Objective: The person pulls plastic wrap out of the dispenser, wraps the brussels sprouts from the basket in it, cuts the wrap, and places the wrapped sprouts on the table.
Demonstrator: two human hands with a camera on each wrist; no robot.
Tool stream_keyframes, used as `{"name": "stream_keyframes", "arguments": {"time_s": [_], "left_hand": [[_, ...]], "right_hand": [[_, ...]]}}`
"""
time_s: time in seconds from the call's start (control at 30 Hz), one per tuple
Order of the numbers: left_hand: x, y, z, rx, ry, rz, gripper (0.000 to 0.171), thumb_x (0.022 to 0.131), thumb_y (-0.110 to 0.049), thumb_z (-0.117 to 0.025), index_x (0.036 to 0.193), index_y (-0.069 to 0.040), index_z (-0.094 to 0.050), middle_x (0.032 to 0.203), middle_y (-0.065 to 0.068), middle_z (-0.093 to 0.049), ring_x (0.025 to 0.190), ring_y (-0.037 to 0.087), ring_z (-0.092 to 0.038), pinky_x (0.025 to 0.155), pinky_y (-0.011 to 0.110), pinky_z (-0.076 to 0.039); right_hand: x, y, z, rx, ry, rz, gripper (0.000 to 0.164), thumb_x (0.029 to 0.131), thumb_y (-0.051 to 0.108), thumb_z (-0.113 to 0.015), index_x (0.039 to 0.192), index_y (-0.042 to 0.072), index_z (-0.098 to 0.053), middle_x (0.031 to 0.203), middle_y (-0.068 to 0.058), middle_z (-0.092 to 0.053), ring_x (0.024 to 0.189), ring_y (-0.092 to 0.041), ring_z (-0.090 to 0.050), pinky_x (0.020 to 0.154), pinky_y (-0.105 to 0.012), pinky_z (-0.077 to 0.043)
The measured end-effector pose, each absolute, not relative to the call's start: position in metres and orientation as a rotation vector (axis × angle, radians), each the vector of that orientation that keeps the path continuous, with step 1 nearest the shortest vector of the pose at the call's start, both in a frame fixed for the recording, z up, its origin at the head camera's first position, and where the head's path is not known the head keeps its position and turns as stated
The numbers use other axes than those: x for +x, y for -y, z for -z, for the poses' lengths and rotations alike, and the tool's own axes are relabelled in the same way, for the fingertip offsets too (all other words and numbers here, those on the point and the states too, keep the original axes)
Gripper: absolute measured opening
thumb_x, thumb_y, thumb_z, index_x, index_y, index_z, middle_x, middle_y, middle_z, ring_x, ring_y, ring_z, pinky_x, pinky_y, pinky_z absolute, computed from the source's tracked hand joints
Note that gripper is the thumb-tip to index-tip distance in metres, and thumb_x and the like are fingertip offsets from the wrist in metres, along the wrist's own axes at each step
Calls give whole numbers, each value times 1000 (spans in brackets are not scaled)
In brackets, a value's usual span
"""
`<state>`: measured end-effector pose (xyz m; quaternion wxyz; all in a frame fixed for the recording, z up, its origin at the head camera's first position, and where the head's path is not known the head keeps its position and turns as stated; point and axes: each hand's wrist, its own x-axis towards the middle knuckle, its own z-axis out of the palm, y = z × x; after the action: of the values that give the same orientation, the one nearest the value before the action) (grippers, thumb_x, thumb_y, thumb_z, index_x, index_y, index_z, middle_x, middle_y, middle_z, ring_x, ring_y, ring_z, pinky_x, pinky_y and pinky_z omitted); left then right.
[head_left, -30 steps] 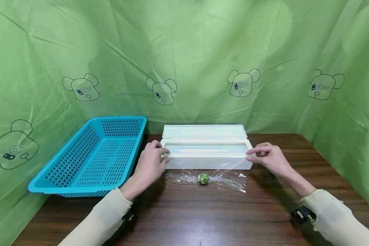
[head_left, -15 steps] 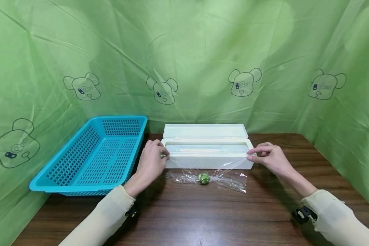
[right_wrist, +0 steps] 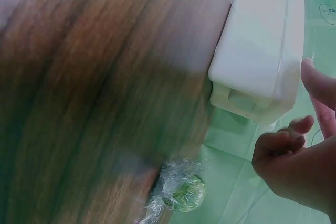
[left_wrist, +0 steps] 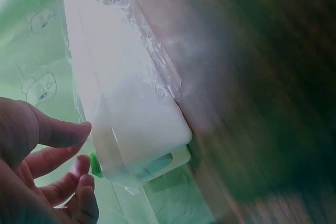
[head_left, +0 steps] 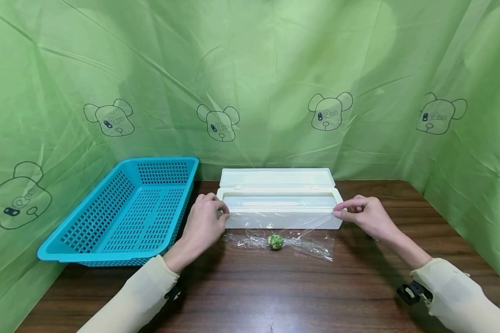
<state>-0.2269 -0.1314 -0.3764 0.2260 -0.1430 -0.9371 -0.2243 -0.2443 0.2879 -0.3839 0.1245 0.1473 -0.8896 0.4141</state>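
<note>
A long white cling film dispenser box (head_left: 283,221) stands with its lid (head_left: 277,177) raised. Clear cling film (head_left: 308,224) drapes over its front. At the left end my left hand (head_left: 205,221) pinches the film between thumb and forefinger. A small green slider (left_wrist: 95,165) shows by the other fingertips in the left wrist view. My right hand (head_left: 365,215) pinches the film at the right end, thumb against forefinger. In front of the box lies a small green vegetable (head_left: 276,242) wrapped in film, its ends twisted and spread out on the table.
A blue plastic basket (head_left: 121,257) sits on the brown wooden table (head_left: 275,296) at the left. In the right wrist view, a film-wrapped green vegetable (right_wrist: 188,194) lies beyond the box's right end. Green cloth (head_left: 271,69) hangs behind and on both sides.
Both hands stay at the box's ends. A green bit that showed between my left fingers in the head view is now hidden. The box, wrapped vegetable and basket have not moved.
</note>
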Motion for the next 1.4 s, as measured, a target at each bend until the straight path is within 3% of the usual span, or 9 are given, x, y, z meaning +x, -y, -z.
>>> {"name": "stream_keyframes", "arguments": {"time_s": [0.2, 0.37, 0.6, 0.73, 0.87, 0.97, 1.2, 1.4], "left_hand": [[-222, 132, 376, -384, 2607, 635, 11, 86, -4, -84, 81, -10, -77, 88, 3, -65, 89, 26, -54, 76, 40, -49], [-220, 133, 375, -366, 2614, 638, 12, 88, -5, -83, 80, -11, -77, 84, 0, -68, 86, 24, -58, 75, 42, -52], [-217, 135, 375, -387, 2628, 635, 14, 87, -3, -81, 79, -13, -75, 79, 1, -71, 80, 24, -65, 71, 44, -55], [-215, 136, 376, -408, 2652, 665, 17, 89, -1, -79, 78, -13, -72, 77, 1, -70, 72, 20, -64, 64, 40, -53], [-214, 136, 376, -423, 2686, 703, 18, 91, 0, -76, 80, -12, -69, 75, -1, -67, 66, 16, -59, 59, 36, -51], [-213, 136, 376, -445, 2694, 715, 19, 92, 1, -75, 81, -12, -68, 73, -2, -65, 65, 15, -57, 59, 36, -50], [-210, 138, 375, -511, 2657, 717, 22, 92, 5, -74, 80, -12, -65, 70, -5, -60, 64, 15, -55, 61, 36, -50], [-209, 136, 376, -537, 2709, 726, 16, 95, 5, -71, 89, -8, -67, 77, 0, -64, 68, 16, -58, 64, 38, -52]], "right_hand": [[-235, -286, 379, 381, 2622, -1150, 15, 88, 15, -88, 99, 8, -84, 86, -4, -65, 78, -15, -50, 66, -27, -40], [-228, -286, 376, 332, 2675, -1214, 19, 90, 21, -86, 103, 7, -84, 99, -6, -75, 91, -12, -62, 75, -23, -46], [-222, -288, 373, 249, 2747, -1263, 27, 92, 29, -85, 108, 7, -83, 111, -7, -77, 104, -14, -62, 82, -21, -44], [-221, -289, 374, 269, 2746, -1289, 25, 92, 27, -85, 107, 7, -83, 108, -6, -77, 93, -11, -59, 72, -24, -45], [-220, -288, 376, 289, 2731, -1530, 27, 95, 22, -81, 111, 0, -78, 95, -8, -76, 60, -9, -51, 48, -28, -39], [-218, -287, 377, 293, 2705, -1758, 29, 98, 17, -76, 115, -7, -70, 79, -12, -73, 47, -12, -47, 39, -27, -34], [-217, -284, 381, 277, 2668, -1950, 28, 101, 12, -71, 115, -11, -61, 101, -17, -77, 71, -20, -71, 49, -28, -49], [-217, -280, 385, 320, 2638, -1990, 27, 100, 2, -68, 116, -17, -58, 98, -25, -73, 84, -29, -74, 67, -41, -62]]}}
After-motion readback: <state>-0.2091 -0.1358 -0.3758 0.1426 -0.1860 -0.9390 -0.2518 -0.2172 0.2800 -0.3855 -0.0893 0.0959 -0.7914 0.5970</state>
